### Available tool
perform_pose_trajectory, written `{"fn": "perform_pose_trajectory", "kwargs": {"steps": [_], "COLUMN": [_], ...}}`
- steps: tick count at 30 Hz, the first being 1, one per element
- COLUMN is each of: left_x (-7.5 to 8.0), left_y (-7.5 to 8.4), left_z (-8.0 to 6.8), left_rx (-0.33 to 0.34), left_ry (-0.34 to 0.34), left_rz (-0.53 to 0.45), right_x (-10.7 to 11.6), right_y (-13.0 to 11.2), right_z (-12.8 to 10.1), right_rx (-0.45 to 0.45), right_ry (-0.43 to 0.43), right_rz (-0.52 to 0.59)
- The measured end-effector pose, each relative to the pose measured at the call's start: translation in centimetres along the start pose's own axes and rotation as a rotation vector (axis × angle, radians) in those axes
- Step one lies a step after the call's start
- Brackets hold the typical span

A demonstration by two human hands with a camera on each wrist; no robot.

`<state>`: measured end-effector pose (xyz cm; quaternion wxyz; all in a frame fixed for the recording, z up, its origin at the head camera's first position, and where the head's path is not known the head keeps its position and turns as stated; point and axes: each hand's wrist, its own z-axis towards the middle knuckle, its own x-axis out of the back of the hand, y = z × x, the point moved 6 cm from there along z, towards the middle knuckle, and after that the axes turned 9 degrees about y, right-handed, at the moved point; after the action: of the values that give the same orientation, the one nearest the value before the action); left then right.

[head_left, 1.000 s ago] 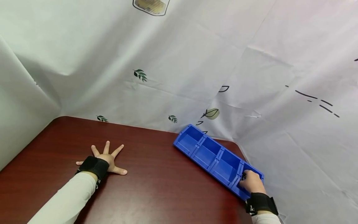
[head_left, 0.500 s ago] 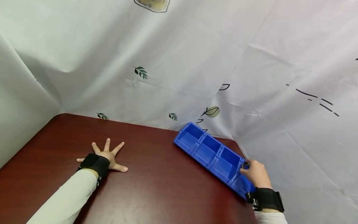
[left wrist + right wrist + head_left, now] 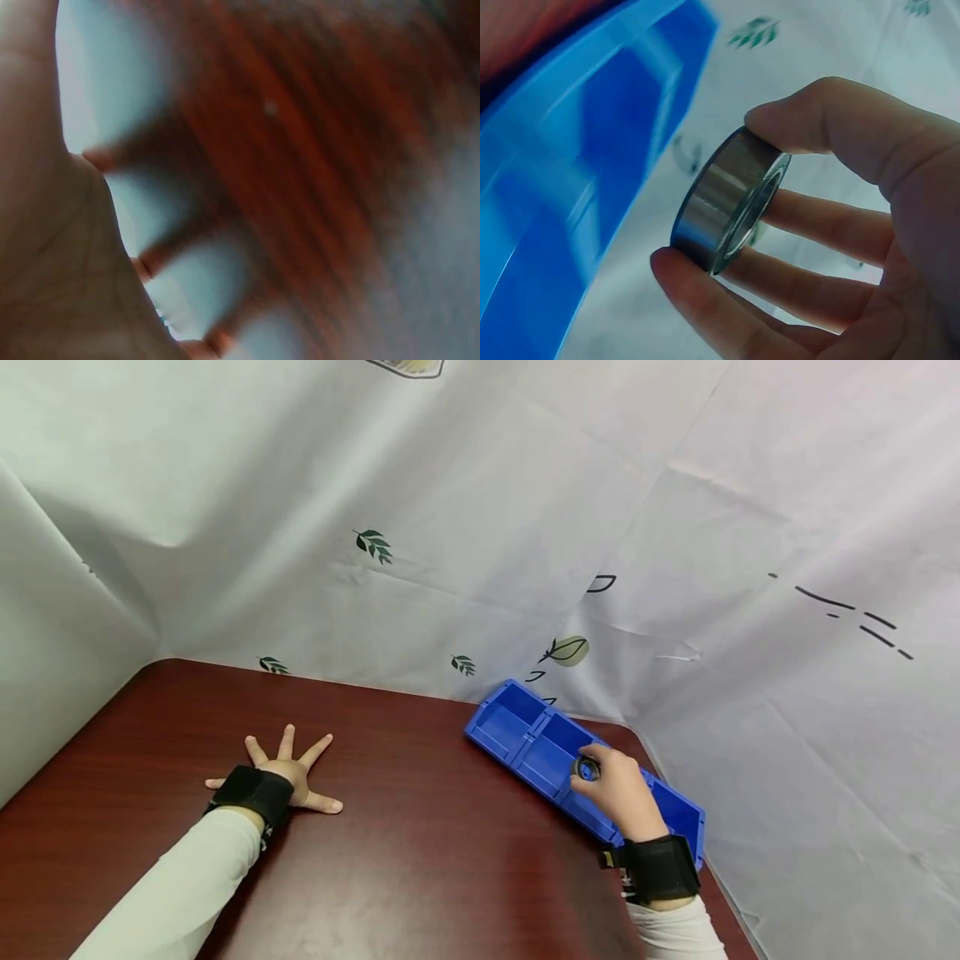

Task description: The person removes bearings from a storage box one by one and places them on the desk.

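Observation:
My right hand [image 3: 618,787] pinches a shiny metal ring that looks like a ball bearing [image 3: 724,201] between thumb and index finger. In the head view the bearing [image 3: 586,767] overlaps the blue divided bin [image 3: 525,763], near its middle compartments. Seen from the right wrist, the bearing is tilted, its smooth outer band facing the camera and its open centre partly visible. My left hand [image 3: 288,779] lies palm down on the brown table [image 3: 420,827], its fingers spread wide and holding nothing. The left palm [image 3: 60,247] fills the left side of its wrist view.
The blue bin stands at an angle along the table's right side, its far end close to the back curtain [image 3: 420,610]. Pale printed cloth encloses the table at the back and both sides. Black straps [image 3: 662,868] circle both wrists.
My right hand has lifted the bearing out of the bin's nearest compartment and moved it left and away from me, over the middle compartments. The left hand has stayed in place.

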<state>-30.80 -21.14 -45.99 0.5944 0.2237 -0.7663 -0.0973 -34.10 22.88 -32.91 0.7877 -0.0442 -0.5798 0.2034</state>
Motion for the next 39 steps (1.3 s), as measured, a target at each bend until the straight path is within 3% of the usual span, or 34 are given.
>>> {"fn": "perform_pose_trajectory", "kwargs": {"steps": [7, 19, 39], "left_x": [-0.2, -1.7, -1.4], "left_y": [-0.1, -1.9, -1.4], "left_z": [0.2, 2.6, 1.8], "left_rx": [0.010, 0.000, 0.023], "left_ry": [0.004, 0.008, 0.007], "left_rz": [-0.007, 0.013, -0.034], "right_x": [-1.6, -4.7, -10.1], "right_y": [-4.7, -9.9, -15.4], "right_z": [0.7, 1.1, 0.8], "right_rx": [0.099, 0.193, 0.288], "right_ry": [-0.016, -0.054, -0.202], "right_rz": [0.036, 0.123, 0.192]}}
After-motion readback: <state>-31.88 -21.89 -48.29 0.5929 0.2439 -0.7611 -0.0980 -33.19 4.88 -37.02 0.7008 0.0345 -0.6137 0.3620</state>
